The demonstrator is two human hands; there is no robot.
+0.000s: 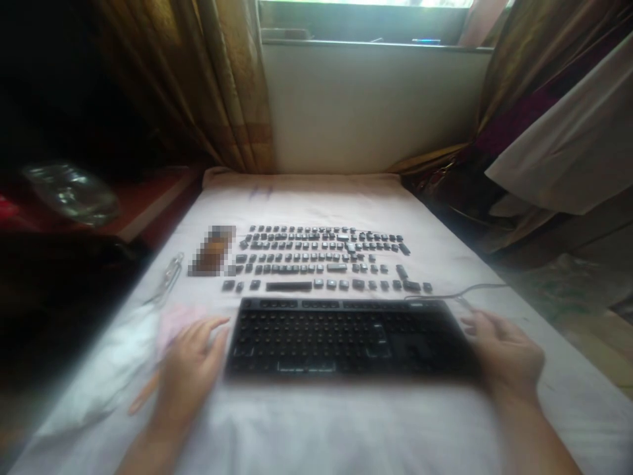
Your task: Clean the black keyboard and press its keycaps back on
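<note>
A black keyboard lies flat in front of me, its keycaps removed over most of the key field. My left hand rests just beside its left edge, fingers stretched out and apart, holding nothing that I can see. At the right edge is my right hand, thumb and fingers pinched together. A thin, pale, stick-like thing pokes up from those fingers; its kind is too blurred to tell. Behind the keyboard, loose black keycaps are laid out in rows, with the long space bar in the nearest row.
A cable runs rightward behind the keyboard. Left lie a pixelated brown rectangle, a shiny metal item, pink material, white cloth and an orange-brown handle. Curtains hang behind the cloth-covered table.
</note>
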